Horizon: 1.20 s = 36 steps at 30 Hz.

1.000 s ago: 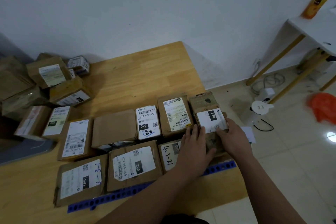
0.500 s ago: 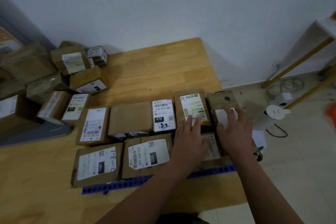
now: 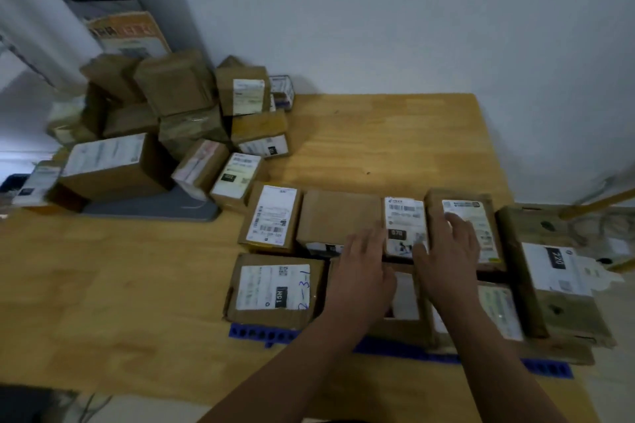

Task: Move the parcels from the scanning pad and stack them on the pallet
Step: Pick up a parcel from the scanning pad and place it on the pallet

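Both hands lie flat and wide, holding nothing. My left hand lies over the near right corner of the plain brown parcel. My right hand lies on the labelled parcel further right. The parcel marked 070 sits between them, my fingertips at one edge and my thumb at the other. I judge I am squaring up the row, not carrying anything.

The blue pallet, near the front edge of the desk, bears a single layer so far. It has a back row, a front row and a longer parcel marked 220 across the right end. Nothing is stacked on top yet.

Well apart on the left, the grey scanning pad carries a heap of parcels, some spilling onto the desk beside it. I judge the larger share of the job lies ahead.
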Each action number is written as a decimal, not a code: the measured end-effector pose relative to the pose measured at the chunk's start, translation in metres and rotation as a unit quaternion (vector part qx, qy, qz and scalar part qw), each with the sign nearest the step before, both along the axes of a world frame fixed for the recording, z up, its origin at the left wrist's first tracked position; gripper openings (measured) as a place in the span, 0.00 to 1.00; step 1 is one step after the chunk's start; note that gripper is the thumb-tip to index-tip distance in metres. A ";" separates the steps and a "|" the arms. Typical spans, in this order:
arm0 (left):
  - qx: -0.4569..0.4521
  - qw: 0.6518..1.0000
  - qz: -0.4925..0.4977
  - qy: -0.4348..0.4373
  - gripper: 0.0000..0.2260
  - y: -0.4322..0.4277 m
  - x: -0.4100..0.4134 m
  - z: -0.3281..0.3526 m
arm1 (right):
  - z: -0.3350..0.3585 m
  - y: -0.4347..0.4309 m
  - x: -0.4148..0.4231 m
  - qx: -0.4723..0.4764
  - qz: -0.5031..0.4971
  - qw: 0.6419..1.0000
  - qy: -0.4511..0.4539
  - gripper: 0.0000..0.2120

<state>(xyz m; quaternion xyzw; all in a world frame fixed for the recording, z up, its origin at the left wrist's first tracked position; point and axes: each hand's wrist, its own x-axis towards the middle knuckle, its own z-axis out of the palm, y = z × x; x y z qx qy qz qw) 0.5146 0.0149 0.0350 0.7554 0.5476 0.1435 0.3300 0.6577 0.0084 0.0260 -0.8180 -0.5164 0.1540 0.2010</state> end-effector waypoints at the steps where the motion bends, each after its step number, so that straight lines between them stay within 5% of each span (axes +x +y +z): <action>1: -0.005 1.000 0.001 -0.003 0.26 0.001 -0.014 0.000 | 0.002 0.004 -0.016 -0.002 0.005 1.000 0.007 0.29; 7: -0.012 1.000 0.008 -0.012 0.26 0.036 -0.127 0.003 | -0.015 0.037 -0.113 -0.057 0.062 0.996 -0.037 0.32; 14: -0.035 0.998 0.057 0.017 0.28 0.085 -0.277 0.005 | 0.013 0.091 -0.264 -0.040 0.072 0.994 0.066 0.29; 19: -0.074 0.992 0.100 0.026 0.29 0.105 -0.341 0.002 | 0.003 0.117 -0.315 -0.088 0.128 0.986 0.065 0.24; 25: -0.078 0.984 0.159 0.036 0.28 0.124 -0.381 -0.007 | 0.001 0.142 -0.357 -0.083 0.173 0.978 0.079 0.31; 36: -0.017 0.954 0.300 0.003 0.26 0.205 -0.520 -0.020 | -0.007 0.219 -0.461 -0.104 0.145 0.954 0.241 0.28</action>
